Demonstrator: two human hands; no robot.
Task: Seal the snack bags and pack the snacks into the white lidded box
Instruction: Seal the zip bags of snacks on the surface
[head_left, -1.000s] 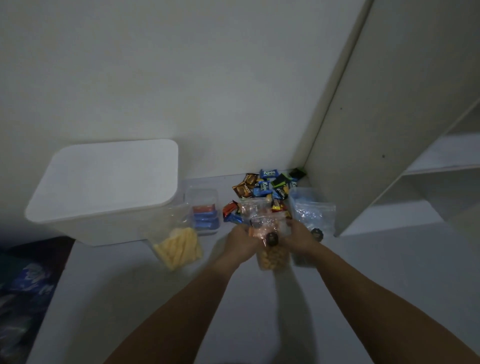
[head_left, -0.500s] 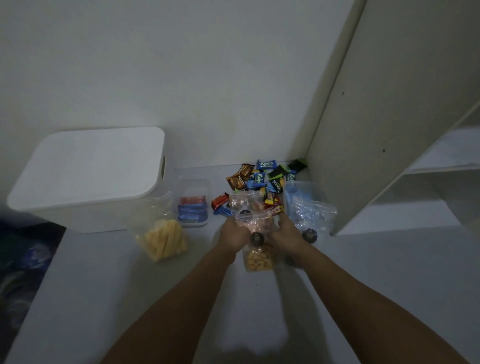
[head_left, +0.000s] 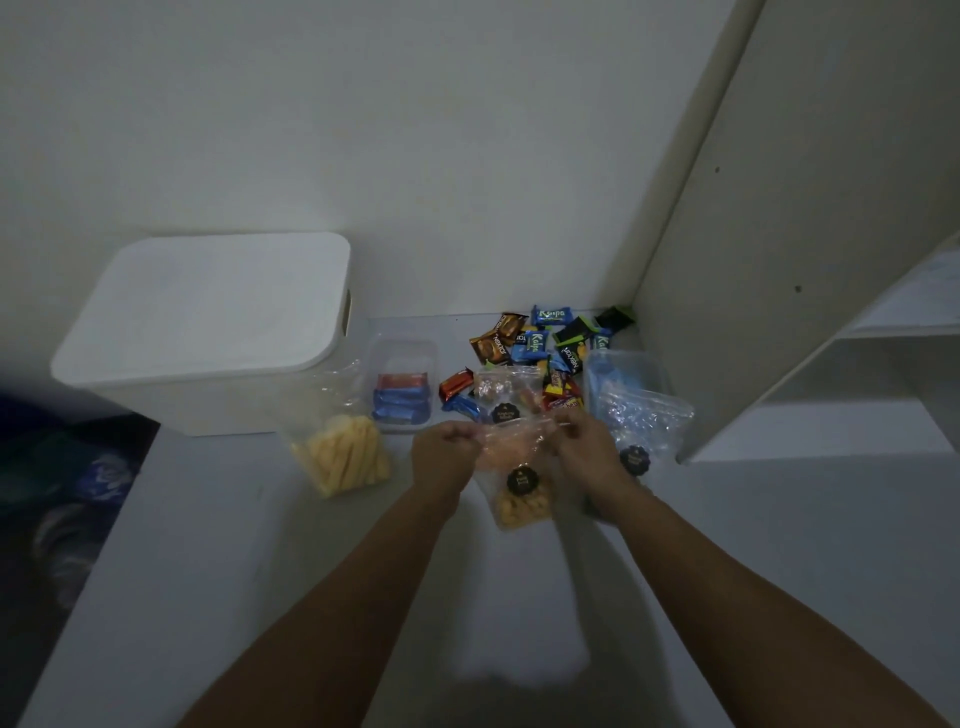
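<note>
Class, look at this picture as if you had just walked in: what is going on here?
A person is working on a clear snack bag of orange-yellow snacks. The left hand and right hand each pinch one end of its top edge, apparently sealing it. The white lidded box stands at the left with its lid on. A bag of yellow sticks, a pile of wrapped snacks and other clear bags wait on the surface, unpacked.

White table (head_left: 218, 561) under lidded box (head_left: 208, 322), snack bags (head_left: 340, 457), loose wrapped snacks (head_left: 540, 343).

White shelf unit (head_left: 810, 218) stands against the wall (head_left: 415, 130).
</note>
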